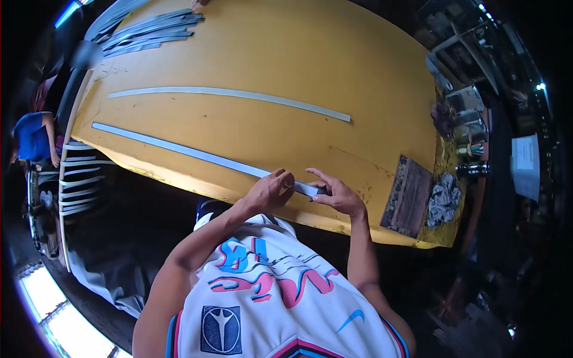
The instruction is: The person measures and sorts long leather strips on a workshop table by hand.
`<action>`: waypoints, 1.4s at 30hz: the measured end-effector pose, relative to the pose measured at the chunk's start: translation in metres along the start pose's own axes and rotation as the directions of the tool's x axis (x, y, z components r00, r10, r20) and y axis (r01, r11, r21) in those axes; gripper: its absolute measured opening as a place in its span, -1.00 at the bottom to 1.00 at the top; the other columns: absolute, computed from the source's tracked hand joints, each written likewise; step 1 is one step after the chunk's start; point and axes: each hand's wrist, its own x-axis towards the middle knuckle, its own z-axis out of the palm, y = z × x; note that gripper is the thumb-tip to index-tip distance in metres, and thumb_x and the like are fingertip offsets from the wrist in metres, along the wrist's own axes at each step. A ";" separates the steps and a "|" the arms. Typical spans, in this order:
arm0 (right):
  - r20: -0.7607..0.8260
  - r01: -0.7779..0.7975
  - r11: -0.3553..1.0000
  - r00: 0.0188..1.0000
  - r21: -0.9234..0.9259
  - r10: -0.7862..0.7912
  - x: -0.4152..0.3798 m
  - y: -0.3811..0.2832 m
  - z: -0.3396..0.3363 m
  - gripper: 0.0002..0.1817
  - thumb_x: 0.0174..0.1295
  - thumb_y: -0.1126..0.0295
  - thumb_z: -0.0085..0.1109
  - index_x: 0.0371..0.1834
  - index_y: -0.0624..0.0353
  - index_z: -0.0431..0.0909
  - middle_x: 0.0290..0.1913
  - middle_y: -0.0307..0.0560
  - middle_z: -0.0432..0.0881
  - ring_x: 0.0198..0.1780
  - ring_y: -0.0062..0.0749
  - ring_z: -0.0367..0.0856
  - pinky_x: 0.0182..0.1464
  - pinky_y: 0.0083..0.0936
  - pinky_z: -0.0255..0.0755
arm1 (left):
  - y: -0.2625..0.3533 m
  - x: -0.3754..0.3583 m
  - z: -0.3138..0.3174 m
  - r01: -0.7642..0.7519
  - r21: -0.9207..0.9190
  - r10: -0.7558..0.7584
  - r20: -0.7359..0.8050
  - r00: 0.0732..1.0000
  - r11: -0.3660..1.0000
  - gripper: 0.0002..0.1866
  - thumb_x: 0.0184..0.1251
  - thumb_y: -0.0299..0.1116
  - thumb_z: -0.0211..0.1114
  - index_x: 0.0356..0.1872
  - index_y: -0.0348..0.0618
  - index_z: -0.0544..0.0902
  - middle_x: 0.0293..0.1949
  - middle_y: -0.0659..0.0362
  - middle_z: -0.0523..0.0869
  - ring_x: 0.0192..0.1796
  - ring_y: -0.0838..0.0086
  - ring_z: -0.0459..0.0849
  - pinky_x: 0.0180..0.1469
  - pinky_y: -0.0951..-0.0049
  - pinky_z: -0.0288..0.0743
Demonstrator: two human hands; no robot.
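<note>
Ideally kept flat, a long pale strip (209,158) lies near the yellow worktop's (239,59) front edge; left hand (267,192) curls its fingers there, right hand (341,197) half-spread, grips unclear.

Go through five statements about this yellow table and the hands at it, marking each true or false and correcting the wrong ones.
1. The left hand and right hand are both at the near strip. True.
2. The far strip hangs over the table's edge. False: it lies wholly on the table.
3. A bunch of strips lies toward the table's far left corner. True.
4. The crumpled rag is left of the dark board. False: it is to the board's right.
5. The person's shirt is plain black. False: it is mostly white, with pink and blue lettering.
</note>
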 end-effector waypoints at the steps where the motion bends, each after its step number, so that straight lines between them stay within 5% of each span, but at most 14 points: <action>1: -0.005 -0.007 1.000 1.000 0.004 0.007 -0.005 -0.009 -0.001 -0.22 0.27 0.53 0.30 0.56 0.23 0.16 0.07 0.02 0.69 0.06 -0.45 0.63 0.16 -0.50 0.44 | 0.008 0.001 -0.003 0.002 -0.007 -0.002 0.007 1.000 1.000 -0.84 0.25 -0.50 0.37 -0.20 -0.22 0.58 -0.30 0.02 0.67 -0.24 0.15 0.74 -0.18 0.23 0.63; 3: 0.084 -0.081 0.990 0.994 0.113 0.072 -0.012 -0.023 -0.003 -0.13 0.25 0.56 0.29 0.61 0.25 0.05 0.24 0.12 0.61 0.14 -0.43 0.60 0.27 -0.50 0.38 | 0.025 0.003 -0.012 0.005 -0.002 -0.005 0.042 0.999 1.000 -0.82 0.28 -0.37 0.42 -0.27 -0.22 0.60 -0.34 0.03 0.68 -0.29 0.17 0.74 -0.23 0.23 0.62; 7: 0.099 -0.055 0.984 0.994 0.172 0.039 -0.014 -0.020 0.001 -0.13 0.26 0.56 0.27 0.61 0.25 0.03 0.20 0.12 0.66 0.12 -0.48 0.61 0.25 -0.51 0.39 | 0.051 0.012 -0.009 0.071 -0.032 -0.065 0.153 0.986 0.997 -0.72 0.32 -0.21 0.44 -0.31 -0.23 0.61 -0.38 0.03 0.69 -0.33 0.17 0.74 -0.27 0.23 0.61; 9: 0.014 -0.072 0.986 0.997 -0.154 0.075 -0.013 -0.023 0.001 -0.15 0.25 0.59 0.22 0.61 0.26 0.03 0.02 0.04 0.73 -0.02 -0.57 0.60 0.14 -0.58 0.42 | 0.053 0.016 -0.002 0.056 0.032 -0.062 0.193 0.979 0.998 -0.64 0.33 -0.09 0.43 -0.33 -0.22 0.62 -0.39 0.02 0.71 -0.36 0.18 0.74 -0.31 0.24 0.60; 15: 0.081 -0.027 0.991 0.996 -0.129 0.038 -0.021 -0.022 -0.003 -0.12 0.19 0.62 0.15 0.61 0.23 -0.02 -0.22 -0.07 0.71 -0.26 -0.58 0.46 -0.09 -0.63 0.38 | 0.048 0.016 0.005 0.041 -0.084 -0.027 0.160 0.987 0.996 -0.61 0.32 -0.11 0.44 -0.37 -0.29 0.60 -0.43 -0.04 0.70 -0.39 0.13 0.73 -0.34 0.24 0.58; 19: 0.111 0.006 0.962 0.994 -0.273 0.026 -0.015 -0.023 -0.005 -0.11 0.23 0.63 0.14 0.63 0.20 -0.07 -0.17 -0.06 0.71 -0.17 -0.57 0.57 -0.02 -0.59 0.43 | 0.041 0.017 0.013 0.050 -0.055 -0.040 0.161 0.986 0.997 -0.60 0.28 -0.09 0.42 -0.43 -0.29 0.59 -0.48 -0.07 0.69 -0.37 -0.02 0.71 -0.31 0.11 0.56; 22: 0.136 -0.097 0.990 0.984 -0.104 0.111 -0.014 -0.021 -0.007 -0.07 0.24 0.76 0.07 0.65 0.21 -0.16 -0.04 0.01 0.67 0.03 -0.52 0.60 0.15 -0.58 0.40 | 0.035 0.016 0.011 0.054 -0.147 -0.028 0.173 0.985 0.988 -0.64 0.29 -0.15 0.43 -0.41 -0.30 0.59 -0.44 -0.07 0.66 -0.37 0.04 0.69 -0.32 0.14 0.53; 25: 0.125 -0.141 0.989 0.982 -0.037 0.145 -0.016 -0.037 -0.004 -0.08 0.22 0.78 0.07 0.64 0.23 -0.14 -0.03 0.11 0.70 0.02 -0.38 0.68 0.22 -0.44 0.48 | 0.038 0.013 0.004 0.072 -0.206 -0.034 0.180 0.983 0.976 -0.62 0.33 -0.14 0.37 -0.40 -0.32 0.60 -0.42 -0.09 0.69 -0.37 0.05 0.70 -0.31 0.15 0.54; 27: 0.111 -0.124 0.992 0.986 -0.025 0.126 -0.014 -0.040 -0.002 -0.10 0.22 0.75 0.08 0.63 0.25 -0.11 -0.05 0.14 0.73 -0.03 -0.35 0.71 0.20 -0.41 0.49 | 0.030 0.013 0.006 0.129 -0.174 -0.086 0.235 0.968 0.976 -0.61 0.35 -0.12 0.34 -0.38 -0.34 0.60 -0.44 -0.11 0.69 -0.38 0.05 0.71 -0.32 0.15 0.55; 33: 0.134 -0.100 0.992 0.985 -0.082 0.110 -0.006 -0.033 -0.004 -0.13 0.22 0.74 0.08 0.61 0.23 -0.06 -0.09 0.14 0.74 -0.06 -0.34 0.73 0.13 -0.44 0.52 | 0.015 0.016 0.014 -0.039 -0.145 0.071 0.229 0.971 0.989 -0.59 0.48 -0.13 0.18 -0.36 -0.38 0.55 -0.48 -0.17 0.63 -0.36 -0.12 0.63 -0.27 0.03 0.49; 36: 0.120 -0.113 0.989 0.985 -0.099 0.124 -0.002 -0.031 -0.003 -0.13 0.24 0.72 0.12 0.62 0.18 -0.03 -0.11 0.13 0.75 -0.14 -0.42 0.74 -0.13 -0.64 0.52 | 0.016 0.017 0.014 -0.037 -0.123 0.067 0.247 0.967 0.992 -0.62 0.47 -0.18 0.17 -0.34 -0.39 0.59 -0.42 -0.20 0.65 -0.28 -0.13 0.66 -0.22 0.03 0.51; 39: 0.109 -0.178 0.977 0.976 -0.122 0.191 0.000 -0.043 0.002 -0.17 0.26 0.76 0.08 0.61 0.25 -0.03 -0.14 0.08 0.75 -0.09 -0.39 0.75 0.10 -0.50 0.52 | 0.006 0.019 0.020 -0.063 -0.078 0.078 0.221 0.972 0.995 -0.64 0.39 -0.21 0.20 -0.35 -0.42 0.61 -0.43 -0.23 0.69 -0.31 -0.14 0.70 -0.27 0.00 0.54; 41: 0.110 -0.160 0.982 0.979 -0.102 0.171 0.001 -0.037 0.000 -0.16 0.25 0.77 0.06 0.61 0.25 -0.03 -0.14 0.09 0.75 -0.09 -0.39 0.75 0.10 -0.50 0.53 | 0.009 0.017 0.012 0.025 -0.049 -0.013 0.235 0.972 0.999 -0.68 0.36 -0.26 0.19 -0.32 -0.42 0.61 -0.42 -0.24 0.69 -0.30 -0.12 0.71 -0.27 0.01 0.55; 42: 0.073 -0.123 0.991 0.989 -0.053 0.126 0.000 -0.035 -0.001 -0.15 0.23 0.76 0.07 0.61 0.25 -0.02 -0.14 0.11 0.75 -0.13 -0.41 0.76 -0.07 -0.60 0.52 | -0.002 0.015 0.019 0.015 -0.103 0.002 0.165 0.986 0.995 -0.71 0.37 -0.28 0.20 -0.33 -0.40 0.61 -0.42 -0.20 0.68 -0.31 -0.09 0.70 -0.27 0.03 0.53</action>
